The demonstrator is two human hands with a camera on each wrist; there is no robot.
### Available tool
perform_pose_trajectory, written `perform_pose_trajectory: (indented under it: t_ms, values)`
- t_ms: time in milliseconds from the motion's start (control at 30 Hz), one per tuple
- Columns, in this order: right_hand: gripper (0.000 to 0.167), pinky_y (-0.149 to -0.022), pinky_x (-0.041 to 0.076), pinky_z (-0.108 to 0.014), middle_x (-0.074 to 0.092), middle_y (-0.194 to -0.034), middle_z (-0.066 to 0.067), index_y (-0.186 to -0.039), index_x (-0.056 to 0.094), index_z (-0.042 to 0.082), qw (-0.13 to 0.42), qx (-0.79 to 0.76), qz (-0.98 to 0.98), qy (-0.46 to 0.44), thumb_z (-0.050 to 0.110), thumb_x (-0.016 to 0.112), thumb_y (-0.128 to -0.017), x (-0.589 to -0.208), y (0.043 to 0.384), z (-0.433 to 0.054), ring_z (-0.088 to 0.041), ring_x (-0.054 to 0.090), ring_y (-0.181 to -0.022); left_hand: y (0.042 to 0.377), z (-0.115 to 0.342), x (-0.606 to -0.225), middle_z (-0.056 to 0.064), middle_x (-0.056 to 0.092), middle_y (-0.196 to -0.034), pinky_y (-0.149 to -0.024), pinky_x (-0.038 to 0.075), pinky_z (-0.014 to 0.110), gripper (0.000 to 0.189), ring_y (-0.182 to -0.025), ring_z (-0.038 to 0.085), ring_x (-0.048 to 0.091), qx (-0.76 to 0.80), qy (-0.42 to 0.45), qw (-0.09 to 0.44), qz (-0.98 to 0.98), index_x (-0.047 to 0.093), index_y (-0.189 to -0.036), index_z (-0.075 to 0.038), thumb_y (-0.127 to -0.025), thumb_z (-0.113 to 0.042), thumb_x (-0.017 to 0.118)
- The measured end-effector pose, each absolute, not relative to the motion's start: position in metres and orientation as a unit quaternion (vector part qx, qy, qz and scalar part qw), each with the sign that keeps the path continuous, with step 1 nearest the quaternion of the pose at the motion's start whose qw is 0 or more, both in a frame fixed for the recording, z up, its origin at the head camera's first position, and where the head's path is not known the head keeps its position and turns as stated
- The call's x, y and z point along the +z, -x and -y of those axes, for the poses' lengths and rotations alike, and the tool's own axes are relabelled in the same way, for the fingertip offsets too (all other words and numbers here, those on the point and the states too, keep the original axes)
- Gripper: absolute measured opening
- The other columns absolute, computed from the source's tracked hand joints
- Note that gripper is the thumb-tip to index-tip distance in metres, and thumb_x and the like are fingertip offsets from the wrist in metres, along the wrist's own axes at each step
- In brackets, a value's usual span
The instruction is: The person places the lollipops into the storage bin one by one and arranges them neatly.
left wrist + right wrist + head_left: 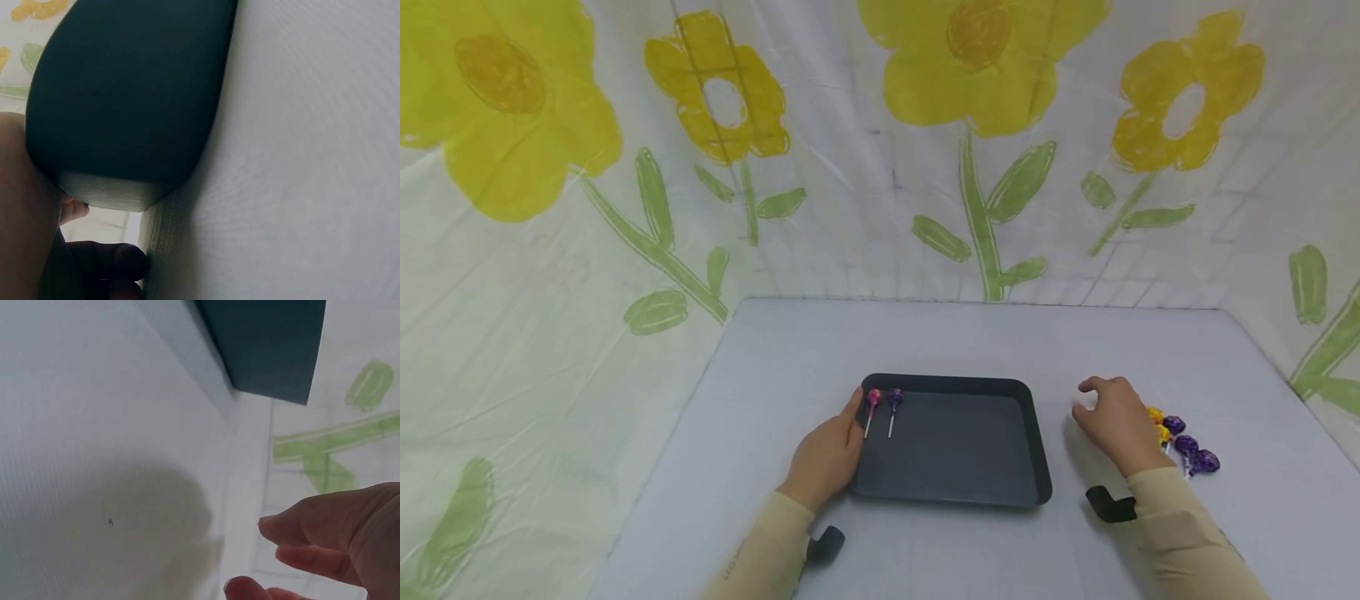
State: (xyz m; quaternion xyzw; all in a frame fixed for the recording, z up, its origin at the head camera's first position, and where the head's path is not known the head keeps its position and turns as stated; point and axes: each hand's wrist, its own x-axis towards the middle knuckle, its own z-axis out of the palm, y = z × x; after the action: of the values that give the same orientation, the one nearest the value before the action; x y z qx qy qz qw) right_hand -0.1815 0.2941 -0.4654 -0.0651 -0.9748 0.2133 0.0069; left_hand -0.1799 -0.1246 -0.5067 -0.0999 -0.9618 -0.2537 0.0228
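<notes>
A dark grey rectangular tray lies on the white table. Inside it, at the far left corner, are a pink lollipop and a purple lollipop, side by side with their sticks toward me. My left hand holds the tray's left side; in the left wrist view its fingers reach down by the outer wall. To the right of the tray, my right hand hovers above the table, thumb and fingers apart, holding nothing. Beside it lie purple lollipops and yellow lollipops, partly hidden by the hand.
The white table ends at a white curtain painted with yellow flowers, which also runs along the sides. Black camera mounts stick out from both wrists.
</notes>
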Motion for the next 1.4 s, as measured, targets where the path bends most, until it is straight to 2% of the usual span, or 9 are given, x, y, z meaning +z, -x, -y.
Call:
perform_pose_trajectory:
  t_ms: [200, 533, 667, 933, 1167, 1400]
  values:
    - [0.046, -0.060, 0.048, -0.045, 0.054, -0.119, -0.042, -0.128, 0.063, -0.011, 0.005, 0.205, 0.976, 0.077, 0.017, 0.064, -0.092, -0.466, 0.180, -0.306, -0.039, 0.056, -0.087, 0.180, 0.124, -0.506, -0.001, 0.047, -0.067, -0.061, 0.042, 0.036, 0.057, -0.060, 0.016, 0.044, -0.253, 0.099, 0.018, 0.962, 0.042, -0.163, -0.016, -0.106, -0.022, 0.044]
    - [0.049, -0.078, 0.051, -0.058, 0.054, -0.125, -0.043, -0.131, 0.060, -0.014, -0.035, 0.221, 0.971, 0.081, 0.014, 0.067, -0.092, -0.463, 0.176, -0.321, -0.048, 0.059, -0.101, 0.181, 0.124, -0.507, -0.001, 0.050, -0.068, -0.063, 0.045, 0.038, 0.057, -0.061, 0.017, 0.046, -0.255, 0.096, 0.014, 0.962, 0.041, -0.163, -0.017, -0.107, -0.024, 0.043]
    - [0.049, -0.081, 0.050, -0.061, 0.055, -0.122, -0.042, -0.131, 0.059, -0.015, -0.044, 0.223, 0.970, 0.083, 0.012, 0.066, -0.092, -0.464, 0.174, -0.326, -0.051, 0.058, -0.105, 0.182, 0.125, -0.510, 0.000, 0.049, -0.068, -0.064, 0.045, 0.038, 0.057, -0.061, 0.017, 0.046, -0.249, 0.096, 0.014, 0.964, 0.040, -0.164, -0.018, -0.107, -0.024, 0.043]
    - [0.042, -0.068, 0.048, -0.048, 0.059, -0.102, -0.030, -0.124, 0.063, -0.014, 0.011, 0.219, 0.973, 0.073, 0.010, 0.068, -0.090, -0.466, 0.168, -0.332, -0.038, 0.055, -0.087, 0.182, 0.125, -0.509, -0.001, 0.048, -0.067, -0.062, 0.043, 0.037, 0.058, -0.060, 0.016, 0.045, -0.251, 0.096, 0.011, 0.963, 0.040, -0.164, -0.018, -0.107, -0.024, 0.043]
    - [0.048, -0.081, 0.050, -0.064, 0.047, -0.120, -0.044, -0.128, 0.057, -0.016, 0.004, 0.211, 0.972, 0.105, 0.011, 0.067, -0.090, -0.467, 0.168, -0.338, -0.053, 0.051, -0.106, 0.184, 0.125, -0.507, 0.000, 0.048, -0.067, -0.061, 0.042, 0.037, 0.058, -0.060, 0.017, 0.044, -0.251, 0.096, 0.011, 0.963, 0.039, -0.164, -0.018, -0.107, -0.024, 0.043]
    - [0.054, -0.088, 0.048, -0.069, 0.050, -0.122, -0.046, -0.135, 0.051, -0.017, -0.014, 0.204, 0.972, 0.115, 0.013, 0.065, -0.092, -0.469, 0.168, -0.345, -0.055, 0.052, -0.108, 0.181, 0.124, -0.505, 0.001, 0.047, -0.066, -0.059, 0.040, 0.036, 0.058, -0.059, 0.017, 0.043, -0.256, 0.098, 0.008, 0.962, 0.040, -0.164, -0.017, -0.106, -0.021, 0.044]
